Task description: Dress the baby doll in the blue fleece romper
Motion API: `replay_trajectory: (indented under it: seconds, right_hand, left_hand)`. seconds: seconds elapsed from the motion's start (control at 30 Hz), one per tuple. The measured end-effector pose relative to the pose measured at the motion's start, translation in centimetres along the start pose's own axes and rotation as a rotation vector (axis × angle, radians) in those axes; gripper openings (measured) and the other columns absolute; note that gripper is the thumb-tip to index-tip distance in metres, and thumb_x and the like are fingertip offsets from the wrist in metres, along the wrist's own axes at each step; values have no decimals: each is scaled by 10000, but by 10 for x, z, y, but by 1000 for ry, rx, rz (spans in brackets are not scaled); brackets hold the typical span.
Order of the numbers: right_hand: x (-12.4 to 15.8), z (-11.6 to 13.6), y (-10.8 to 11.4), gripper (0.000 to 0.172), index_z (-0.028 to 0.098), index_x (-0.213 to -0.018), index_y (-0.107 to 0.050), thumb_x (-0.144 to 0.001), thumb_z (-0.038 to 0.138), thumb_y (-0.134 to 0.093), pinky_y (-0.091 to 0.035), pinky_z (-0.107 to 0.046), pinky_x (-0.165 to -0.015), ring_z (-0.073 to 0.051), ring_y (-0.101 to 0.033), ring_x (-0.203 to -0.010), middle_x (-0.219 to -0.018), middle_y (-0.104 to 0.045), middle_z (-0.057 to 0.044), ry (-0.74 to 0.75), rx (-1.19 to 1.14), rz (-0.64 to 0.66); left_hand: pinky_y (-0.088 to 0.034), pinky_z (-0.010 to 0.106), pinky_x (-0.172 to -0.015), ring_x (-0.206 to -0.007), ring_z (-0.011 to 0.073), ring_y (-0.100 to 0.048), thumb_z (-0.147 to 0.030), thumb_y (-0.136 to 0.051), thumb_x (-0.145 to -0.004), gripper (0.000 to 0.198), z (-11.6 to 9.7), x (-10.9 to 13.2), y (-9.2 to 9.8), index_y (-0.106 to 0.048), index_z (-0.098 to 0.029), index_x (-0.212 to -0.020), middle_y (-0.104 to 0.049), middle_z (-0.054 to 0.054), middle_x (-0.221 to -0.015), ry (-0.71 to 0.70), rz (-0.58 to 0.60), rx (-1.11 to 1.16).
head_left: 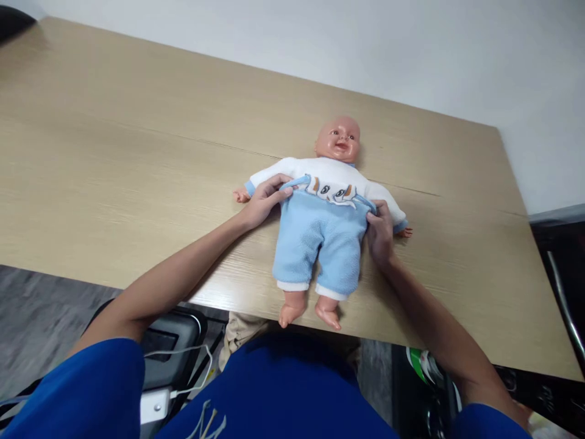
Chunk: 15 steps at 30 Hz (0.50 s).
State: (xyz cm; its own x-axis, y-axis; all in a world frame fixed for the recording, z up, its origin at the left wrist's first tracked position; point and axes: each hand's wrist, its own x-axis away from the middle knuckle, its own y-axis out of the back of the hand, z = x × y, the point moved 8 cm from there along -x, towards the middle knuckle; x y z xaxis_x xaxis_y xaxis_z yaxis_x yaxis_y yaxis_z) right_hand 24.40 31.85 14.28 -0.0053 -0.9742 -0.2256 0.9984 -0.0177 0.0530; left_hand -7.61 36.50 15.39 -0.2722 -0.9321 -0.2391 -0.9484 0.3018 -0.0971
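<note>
A baby doll (337, 141) lies on its back on the wooden table (137, 158), head toward the wall, bare feet at the near edge. It wears a white top (326, 177) with blue trim and light blue trousers (320, 241). My left hand (264, 198) pinches the waistband of the trousers at the doll's right side. My right hand (379, 231) grips the waistband at the other side. Both hands are closed on the fabric.
The table runs wide to the left and right of the doll, with a white wall (411, 49) behind it. Below the near edge are a dark case (171, 341) with white cables and a dark frame (562, 292) at the right.
</note>
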Motion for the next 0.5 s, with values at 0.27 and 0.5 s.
replay_trajectory:
  seconds: [0.27, 0.5]
  right_hand:
    - [-22, 6, -1, 428, 324, -1083, -637, -1051, 700, -840, -493, -330, -749, -205, -525, -805, -922, -565, 28, 16, -24, -4]
    - [-8, -2, 9, 521, 285, -937, -713, -1085, 778, -793, -602, -375, -894, -225, -554, -849, -865, -627, 15, -13, 257, 51]
  left_hand:
    - [-501, 340, -817, -879, 204, -631, -814, -883, -1014, 580, -13, -16, -9, -769, -246, -1051, -727, 48, -1004, -75, -51, -47]
    - [-453, 378, -801, -837, 221, -546, -885, -741, -1069, 652, -1, -7, 12, -701, -239, -985, -645, 32, -909, -49, 59, -371]
